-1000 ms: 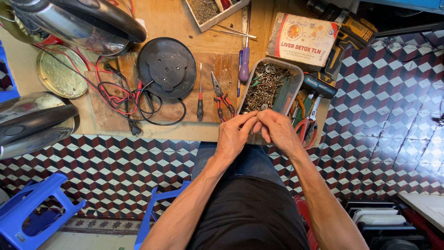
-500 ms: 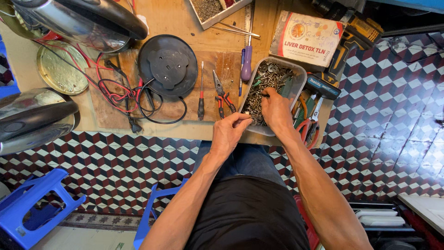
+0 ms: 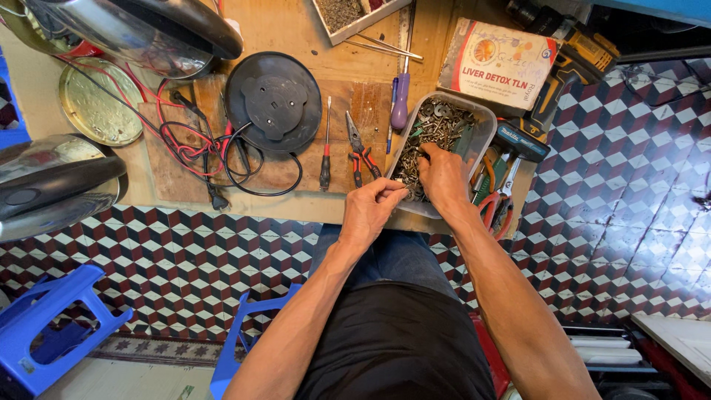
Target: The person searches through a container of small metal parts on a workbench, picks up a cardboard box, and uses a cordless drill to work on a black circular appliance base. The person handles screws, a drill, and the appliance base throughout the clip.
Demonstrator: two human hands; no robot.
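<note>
A clear plastic tray [image 3: 485, 122] full of mixed screws and washers [image 3: 438, 118] sits at the wooden table's front edge. My right hand [image 3: 442, 178] is inside it, fingers spread and dipped into the screws. My left hand [image 3: 374, 211] hovers at the tray's near left corner with thumb and fingers pinched together. Whether something tiny is between them cannot be seen. Red-handled pliers [image 3: 361, 152] lie just left of the tray, beside a thin screwdriver [image 3: 326, 148].
A black round kettle base [image 3: 274, 100] with cord and red wires lies on the table's middle. Steel kettles [image 3: 141, 30] [image 3: 52, 185] stand at left by a brass lid [image 3: 100, 111]. A printed box [image 3: 496, 63] and cordless drill [image 3: 563, 67] are at right. A blue stool [image 3: 52, 326] stands on the tiled floor.
My hands were joined in front of the tray. The right hand has since moved forward into the screws, while the left stays pinched near the tray's corner.
</note>
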